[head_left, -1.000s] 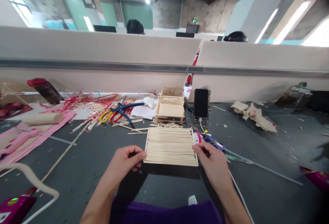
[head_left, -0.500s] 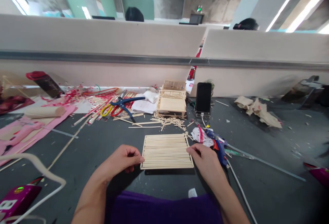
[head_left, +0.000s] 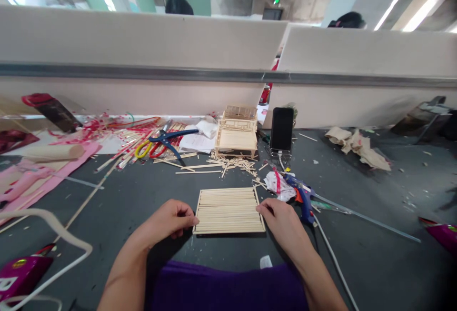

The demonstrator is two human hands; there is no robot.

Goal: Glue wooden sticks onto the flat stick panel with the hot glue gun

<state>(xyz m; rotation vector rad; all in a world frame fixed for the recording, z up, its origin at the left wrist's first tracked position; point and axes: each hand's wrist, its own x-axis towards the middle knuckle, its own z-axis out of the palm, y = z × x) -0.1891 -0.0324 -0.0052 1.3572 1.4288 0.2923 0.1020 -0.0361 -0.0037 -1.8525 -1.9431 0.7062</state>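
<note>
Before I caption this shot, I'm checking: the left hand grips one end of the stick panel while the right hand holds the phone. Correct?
Not quite: the head view shows the right hand gripping the opposite end of the stick panel, not the phone. The left hand does grip one end.

the left hand (head_left: 174, 216) and right hand (head_left: 282, 216) have lowered the flat rectangular panel of pale wooden sticks (head_left: 229, 211) towards the dark grey tabletop (head_left: 360, 263), thinning the shadow (head_left: 232, 235) beneath. the scattered pale wooden offcuts (head_left: 240, 164) and blue plastic glue gun (head_left: 305, 203) now show more fully.
</note>
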